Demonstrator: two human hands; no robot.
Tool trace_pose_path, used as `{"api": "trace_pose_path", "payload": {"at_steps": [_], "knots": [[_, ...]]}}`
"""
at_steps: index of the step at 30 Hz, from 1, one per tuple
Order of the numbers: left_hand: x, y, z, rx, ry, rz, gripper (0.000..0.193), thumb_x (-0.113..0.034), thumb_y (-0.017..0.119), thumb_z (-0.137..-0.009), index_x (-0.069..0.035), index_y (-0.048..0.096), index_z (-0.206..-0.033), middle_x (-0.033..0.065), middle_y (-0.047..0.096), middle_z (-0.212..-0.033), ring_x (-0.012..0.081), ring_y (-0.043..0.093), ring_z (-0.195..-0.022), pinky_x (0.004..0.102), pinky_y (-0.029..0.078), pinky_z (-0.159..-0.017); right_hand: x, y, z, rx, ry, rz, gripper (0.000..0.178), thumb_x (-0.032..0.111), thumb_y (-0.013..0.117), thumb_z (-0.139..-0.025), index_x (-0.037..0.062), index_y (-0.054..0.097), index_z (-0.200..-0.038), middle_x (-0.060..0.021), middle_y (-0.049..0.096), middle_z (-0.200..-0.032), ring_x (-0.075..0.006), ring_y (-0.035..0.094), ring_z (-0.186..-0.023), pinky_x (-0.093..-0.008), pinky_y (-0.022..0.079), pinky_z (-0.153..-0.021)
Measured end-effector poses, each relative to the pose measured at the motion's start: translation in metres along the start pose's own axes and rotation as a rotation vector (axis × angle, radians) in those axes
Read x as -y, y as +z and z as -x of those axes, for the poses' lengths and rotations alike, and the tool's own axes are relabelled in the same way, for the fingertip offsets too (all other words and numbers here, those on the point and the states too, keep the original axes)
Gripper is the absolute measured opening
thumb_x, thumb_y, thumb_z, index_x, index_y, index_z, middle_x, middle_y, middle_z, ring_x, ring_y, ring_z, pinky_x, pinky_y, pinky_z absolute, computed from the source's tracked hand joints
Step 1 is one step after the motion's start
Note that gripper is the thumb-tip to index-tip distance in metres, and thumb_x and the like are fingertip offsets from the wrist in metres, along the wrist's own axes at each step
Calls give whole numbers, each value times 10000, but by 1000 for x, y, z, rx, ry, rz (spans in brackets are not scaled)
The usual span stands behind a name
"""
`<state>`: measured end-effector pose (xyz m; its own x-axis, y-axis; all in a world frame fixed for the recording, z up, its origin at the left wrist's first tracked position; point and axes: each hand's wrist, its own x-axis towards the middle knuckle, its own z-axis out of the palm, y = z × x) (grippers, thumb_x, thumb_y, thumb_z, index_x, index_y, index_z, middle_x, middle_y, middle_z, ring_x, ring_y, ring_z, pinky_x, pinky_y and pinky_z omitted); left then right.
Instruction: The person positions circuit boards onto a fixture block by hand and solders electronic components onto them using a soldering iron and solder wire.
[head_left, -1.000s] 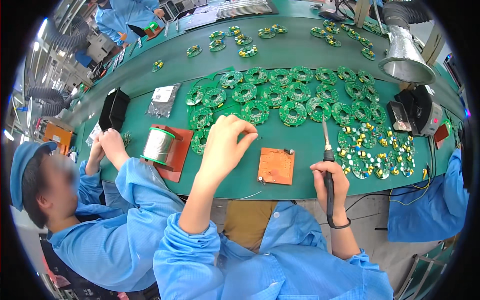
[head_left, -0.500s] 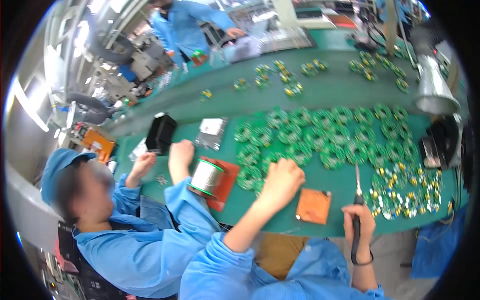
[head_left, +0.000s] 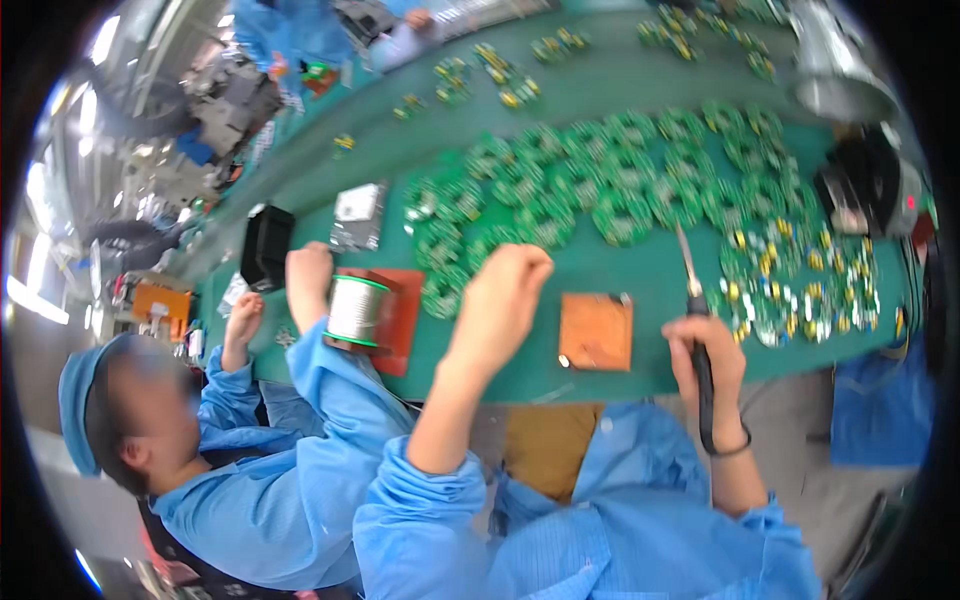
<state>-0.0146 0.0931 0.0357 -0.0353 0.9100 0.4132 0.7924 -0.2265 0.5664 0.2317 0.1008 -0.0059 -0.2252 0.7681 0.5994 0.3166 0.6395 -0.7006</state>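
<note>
My right hand [head_left: 712, 365] is wrapped around the black handle of a soldering iron [head_left: 699, 330]; its metal tip points away from me, just below the near edge of the green ring-shaped circuit boards [head_left: 622, 212]. Left of it, my left hand [head_left: 503, 300] has its fingers curled together beside the boards' near left end. What those fingers hold, if anything, is hidden. Between my hands, an orange square pad [head_left: 596, 333] lies on the green mat. A spool of solder wire [head_left: 357, 310] stands on a reddish sheet [head_left: 402, 322] to the left.
At my left sits a co-worker [head_left: 270, 480] in blue, both hands over the table. A black bin [head_left: 268, 247] and a silvery bag [head_left: 358, 215] lie farther back. Boards with yellow parts [head_left: 800, 285] cover the right side, near a metal fume funnel [head_left: 845, 85].
The view has tilted, so the table sits higher and farther left in the picture. My left hand has shifted slightly leftward relative to the orange pad. The iron stays in my right hand.
</note>
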Motion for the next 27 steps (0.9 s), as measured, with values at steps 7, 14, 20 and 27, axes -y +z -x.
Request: {"api": "trace_pose_path", "payload": {"at_steps": [7, 14, 20, 27], "knots": [[-23, -10, 30, 198, 52, 170, 114, 19, 682, -757, -24, 663, -860, 71, 651, -816, 186, 624, -731, 286, 496, -652, -4, 0, 0, 19, -31, -17, 187, -71, 591, -792, 52, 574, -932, -70, 629, -830, -132, 518, -629, -242, 428, -591], [-19, -6, 21, 323, 220, 61, 149, 11, 693, -730, -44, 673, -866, 51, 638, -840, 203, 601, -798, 312, 496, -671, -4, -1, 0, 16, -43, -27, 197, -73, 590, -789, 52, 575, -940, -73, 631, -830, -133, 519, -626, -244, 431, -589], [-22, -8, 16, 430, 212, -16, 156, 13, 679, -743, -39, 618, -877, 63, 602, -837, 253, 597, -822, 340, 497, -677, -5, -1, -1, -2, -47, -17, 197, -63, 607, -780, 64, 582, -930, -53, 631, -801, -136, 527, -601, -246, 431, -565], [-26, -12, 17, 467, 189, -3, 182, 40, 666, -747, -14, 543, -869, 100, 584, -852, 284, 606, -820, 352, 504, -675, -6, -1, -2, -4, -61, -21, 194, -51, 624, -772, 71, 587, -918, -42, 624, -782, -138, 522, -586, -251, 423, -541]]}}
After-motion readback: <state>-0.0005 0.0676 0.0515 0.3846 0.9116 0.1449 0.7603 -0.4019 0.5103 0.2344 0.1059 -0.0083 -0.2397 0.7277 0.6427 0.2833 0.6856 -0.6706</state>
